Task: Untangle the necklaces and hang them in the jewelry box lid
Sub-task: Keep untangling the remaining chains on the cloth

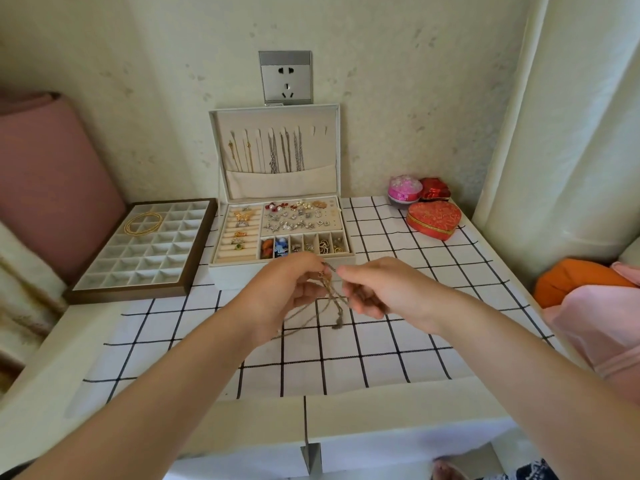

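Note:
A tangle of thin dull-gold necklace chains point(330, 299) hangs between my two hands above the checked cloth, its loose ends trailing down to the cloth. My left hand point(294, 289) pinches the chains at the top with curled fingers. My right hand point(377, 289) pinches the same tangle from the right. Behind them stands the white jewelry box point(221, 263), its lid point(221, 150) upright against the wall. Several gold and silver necklaces point(277, 154) hang from hooks in the lid; the two rightmost hooks are bare.
A brown divided tray point(197, 251) holding a gold chain point(143, 223) lies left of the box. A red heart-shaped box point(433, 220), a pink tub point(403, 190) and a small red box point(434, 188) sit back right. Orange and pink fabric point(581, 292) lies at the right edge.

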Available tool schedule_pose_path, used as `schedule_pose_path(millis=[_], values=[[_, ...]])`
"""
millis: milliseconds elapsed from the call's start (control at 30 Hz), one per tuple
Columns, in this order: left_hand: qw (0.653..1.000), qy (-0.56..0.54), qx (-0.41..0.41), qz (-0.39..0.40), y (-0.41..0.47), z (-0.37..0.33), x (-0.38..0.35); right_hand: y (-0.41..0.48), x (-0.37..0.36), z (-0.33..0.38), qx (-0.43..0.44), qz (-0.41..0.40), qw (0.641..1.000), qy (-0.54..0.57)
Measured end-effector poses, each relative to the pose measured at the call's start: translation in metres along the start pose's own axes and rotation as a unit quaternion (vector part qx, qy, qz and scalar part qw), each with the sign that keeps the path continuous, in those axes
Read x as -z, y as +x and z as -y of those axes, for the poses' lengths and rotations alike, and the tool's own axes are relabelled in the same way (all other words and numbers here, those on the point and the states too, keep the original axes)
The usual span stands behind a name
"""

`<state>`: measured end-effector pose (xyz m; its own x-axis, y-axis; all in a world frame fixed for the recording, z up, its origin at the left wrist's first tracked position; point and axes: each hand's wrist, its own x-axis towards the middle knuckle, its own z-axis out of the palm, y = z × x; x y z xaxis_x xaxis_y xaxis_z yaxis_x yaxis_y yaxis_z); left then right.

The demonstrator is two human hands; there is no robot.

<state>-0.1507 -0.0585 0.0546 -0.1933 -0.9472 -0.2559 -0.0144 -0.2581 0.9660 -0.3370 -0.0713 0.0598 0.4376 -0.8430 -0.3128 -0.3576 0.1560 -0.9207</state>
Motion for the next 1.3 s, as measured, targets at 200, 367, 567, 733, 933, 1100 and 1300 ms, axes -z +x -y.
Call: schedule_pose_path(millis=[200,367,567,733,933,1100,1300], values=[[0.998,0.066,-0.004,-0.012,0.000,-0.004,0.000,0.000,-0.002,0.002,0.042,0.005,0.996,0.074],[0.962,0.254,-0.101,-0.010,-0.002,0.001,0.001,0.002,0.003,0.002,0.101,0.023,0.941,0.322],[0.972,0.175,-0.141,-0.073,-0.001,-0.004,0.005,0.004,0.004,0.000,0.101,-0.044,0.982,0.153],[0.995,-0.036,-0.092,-0.032,-0.003,-0.014,0.008,0.004,0.001,-0.001,0.106,-0.113,0.979,-0.134],[0.987,0.134,-0.070,-0.050,-0.005,-0.013,0.012,0.001,0.008,0.008,0.139,0.031,0.903,0.406],[0.987,0.133,-0.076,-0.043,-0.006,-0.014,0.010,0.004,0.008,0.004,0.121,-0.042,0.985,0.115],[0.997,0.001,-0.065,-0.036,-0.002,-0.020,0.011,0.010,0.004,-0.013,0.108,-0.155,0.943,-0.275]])
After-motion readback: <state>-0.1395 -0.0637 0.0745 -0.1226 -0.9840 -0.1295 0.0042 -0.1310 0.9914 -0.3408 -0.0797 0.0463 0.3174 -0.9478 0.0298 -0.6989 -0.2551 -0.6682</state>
